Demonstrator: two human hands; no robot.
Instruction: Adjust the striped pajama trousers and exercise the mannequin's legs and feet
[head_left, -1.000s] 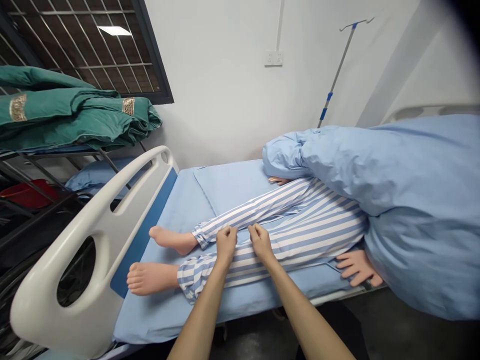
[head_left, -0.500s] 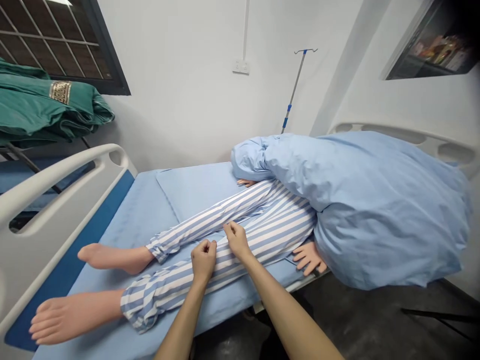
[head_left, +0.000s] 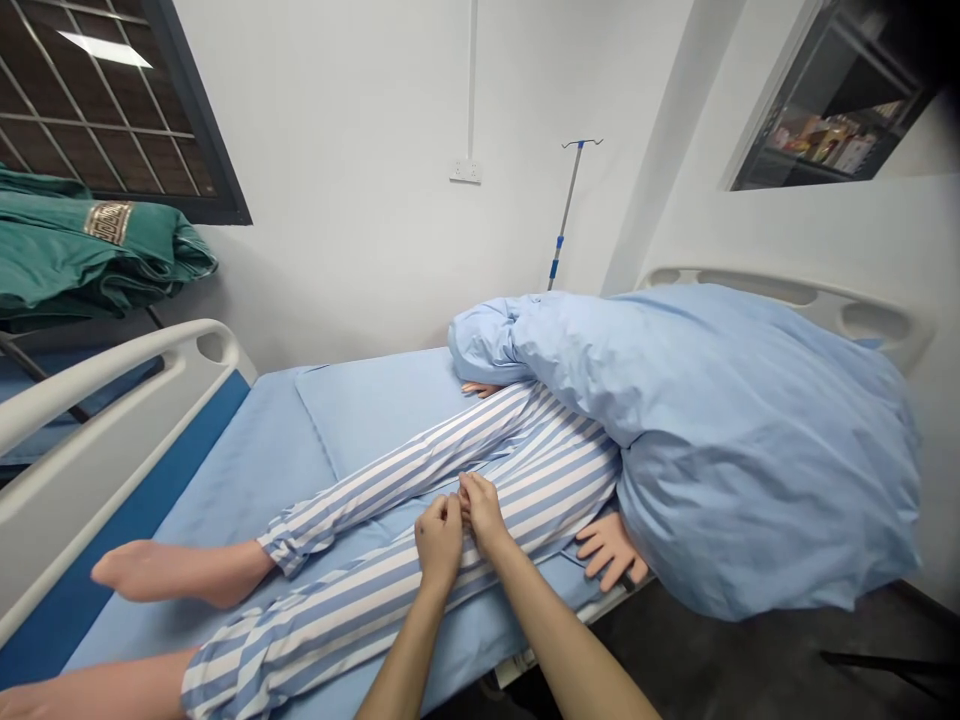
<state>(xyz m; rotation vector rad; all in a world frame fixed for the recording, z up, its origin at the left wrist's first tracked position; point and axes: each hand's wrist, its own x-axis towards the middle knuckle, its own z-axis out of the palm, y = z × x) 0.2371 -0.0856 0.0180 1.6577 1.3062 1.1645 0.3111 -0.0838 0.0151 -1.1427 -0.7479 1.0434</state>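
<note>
A manikin in blue-and-white striped trousers [head_left: 360, 590] lies on the bed, with its bare feet toward the left. Over the near thigh, my left hand [head_left: 439, 540] is closed, its fingers curled in. Right beside it, my right hand [head_left: 484, 512] is closed too, with the fingertips of both hands touching or nearly so. What the fingers hold, if anything, I cannot make out. A bulky light-blue quilt [head_left: 712, 430] covers the manikin's upper body. One manikin hand [head_left: 611, 548] sticks out below the quilt at the near bed edge, and the other shows partly at the far side.
The bed has a light-blue sheet [head_left: 390, 395], a white-and-blue footboard [head_left: 172, 380] at left and a headboard [head_left: 810, 290] behind the quilt. An IV pole [head_left: 566, 215] stands by the far wall. Green folded cloth [head_left: 90, 245] lies at far left.
My hands have come together from a small gap, the left moving right toward the other. The view has shifted, and the near foot is now partly cut off at the left edge.
</note>
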